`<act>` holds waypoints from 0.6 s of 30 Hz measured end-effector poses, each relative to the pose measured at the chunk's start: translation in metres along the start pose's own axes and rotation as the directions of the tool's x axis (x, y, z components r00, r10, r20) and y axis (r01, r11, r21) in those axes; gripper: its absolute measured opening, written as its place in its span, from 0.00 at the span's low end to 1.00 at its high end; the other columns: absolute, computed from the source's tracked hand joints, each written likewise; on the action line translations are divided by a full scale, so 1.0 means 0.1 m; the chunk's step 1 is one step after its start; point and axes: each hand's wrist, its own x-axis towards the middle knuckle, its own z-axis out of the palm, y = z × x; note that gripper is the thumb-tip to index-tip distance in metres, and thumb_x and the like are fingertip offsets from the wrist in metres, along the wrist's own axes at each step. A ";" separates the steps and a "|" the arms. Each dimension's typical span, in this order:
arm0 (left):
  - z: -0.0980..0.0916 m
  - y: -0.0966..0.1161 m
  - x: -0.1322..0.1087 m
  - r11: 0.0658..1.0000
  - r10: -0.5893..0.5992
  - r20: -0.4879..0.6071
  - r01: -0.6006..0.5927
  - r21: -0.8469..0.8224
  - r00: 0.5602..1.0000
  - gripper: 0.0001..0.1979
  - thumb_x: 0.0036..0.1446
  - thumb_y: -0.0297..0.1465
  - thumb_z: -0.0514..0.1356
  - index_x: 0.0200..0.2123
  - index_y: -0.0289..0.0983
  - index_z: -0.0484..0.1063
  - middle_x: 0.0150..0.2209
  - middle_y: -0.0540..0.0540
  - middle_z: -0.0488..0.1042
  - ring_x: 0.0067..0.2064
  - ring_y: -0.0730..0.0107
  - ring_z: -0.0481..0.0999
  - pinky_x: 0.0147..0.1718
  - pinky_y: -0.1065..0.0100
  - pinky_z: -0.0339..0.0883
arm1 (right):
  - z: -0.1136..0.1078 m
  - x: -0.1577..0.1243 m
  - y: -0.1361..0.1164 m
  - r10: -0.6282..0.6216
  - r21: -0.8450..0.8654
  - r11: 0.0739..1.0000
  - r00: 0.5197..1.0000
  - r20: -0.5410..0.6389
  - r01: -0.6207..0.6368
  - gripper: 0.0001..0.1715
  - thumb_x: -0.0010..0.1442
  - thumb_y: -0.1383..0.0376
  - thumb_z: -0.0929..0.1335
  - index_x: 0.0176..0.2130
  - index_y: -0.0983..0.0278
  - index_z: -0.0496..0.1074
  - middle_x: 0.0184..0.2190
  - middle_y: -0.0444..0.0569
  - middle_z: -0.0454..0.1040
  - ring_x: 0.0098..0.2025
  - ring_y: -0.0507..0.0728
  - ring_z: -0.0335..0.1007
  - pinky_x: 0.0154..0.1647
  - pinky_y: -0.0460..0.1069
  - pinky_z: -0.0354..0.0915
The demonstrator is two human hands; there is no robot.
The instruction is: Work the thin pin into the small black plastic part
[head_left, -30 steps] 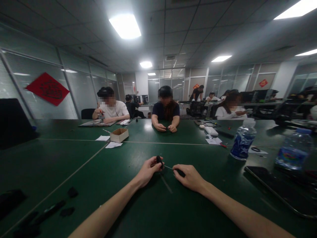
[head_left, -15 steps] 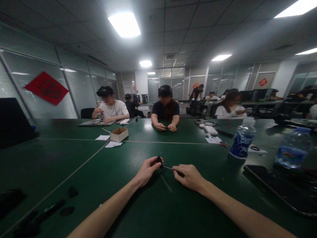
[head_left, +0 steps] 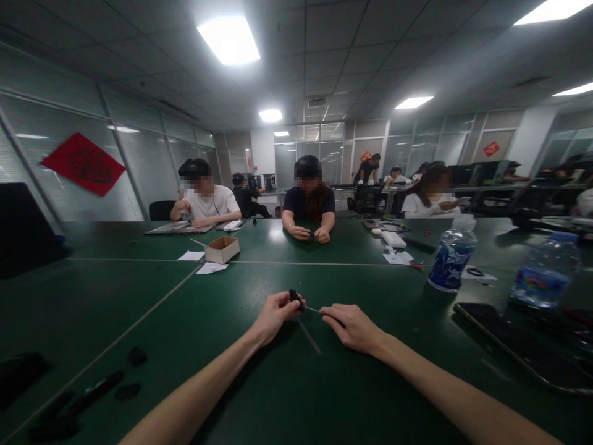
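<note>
Between the thumb and fingers of my left hand (head_left: 277, 316) is a small black part (head_left: 296, 300), held just above the green table (head_left: 287, 395). My right hand (head_left: 354, 327) is closed round the handle of a screwdriver (head_left: 313, 309), most of which the palm hides. Its thin metal shaft points left, and the tip meets the black part or lies right beside it; I cannot tell which. Several loose black pieces (head_left: 127, 391) lie at the lower left of the table, near my left forearm.
At the right stand a blue-labelled bottle (head_left: 453, 254) and a clear bottle (head_left: 546, 272), with a dark phone (head_left: 514, 340) in front of them. A small open box (head_left: 222, 250) sits beyond my left hand, by white papers (head_left: 212, 268). Co-workers (head_left: 308, 198) sit across the table.
The black part has tilted a little in my left hand. Both hands stay close together, with the screwdriver shaft still at the part. The whole view has shifted slightly.
</note>
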 end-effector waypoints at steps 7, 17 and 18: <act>0.00 -0.04 0.04 1.000 0.014 -0.046 -0.015 -0.023 0.999 0.16 0.46 0.36 0.65 0.36 0.31 0.71 0.38 0.41 0.76 0.41 0.64 0.75 0.48 0.61 0.65 | 0.06 0.02 0.03 0.014 0.040 0.999 1.000 -0.013 -0.014 0.16 0.65 0.64 0.57 0.43 0.65 0.69 0.37 0.51 0.74 0.38 0.55 0.70 0.40 0.48 0.66; 0.02 -0.03 0.04 0.996 0.043 -0.067 -0.048 -0.078 0.997 0.15 0.46 0.35 0.66 0.35 0.31 0.69 0.37 0.41 0.76 0.40 0.65 0.75 0.48 0.60 0.64 | 0.04 0.05 -0.01 0.059 0.096 0.994 0.998 -0.008 -0.058 0.16 0.65 0.63 0.57 0.45 0.65 0.69 0.40 0.52 0.73 0.40 0.55 0.70 0.42 0.49 0.66; 0.03 -0.03 0.04 0.996 0.049 -0.065 -0.053 -0.068 0.997 0.15 0.47 0.35 0.65 0.35 0.31 0.70 0.37 0.42 0.76 0.40 0.65 0.75 0.48 0.60 0.64 | 0.03 0.06 -0.02 0.065 0.101 0.993 0.998 -0.002 -0.064 0.16 0.65 0.63 0.57 0.45 0.66 0.69 0.40 0.52 0.73 0.40 0.55 0.70 0.42 0.49 0.66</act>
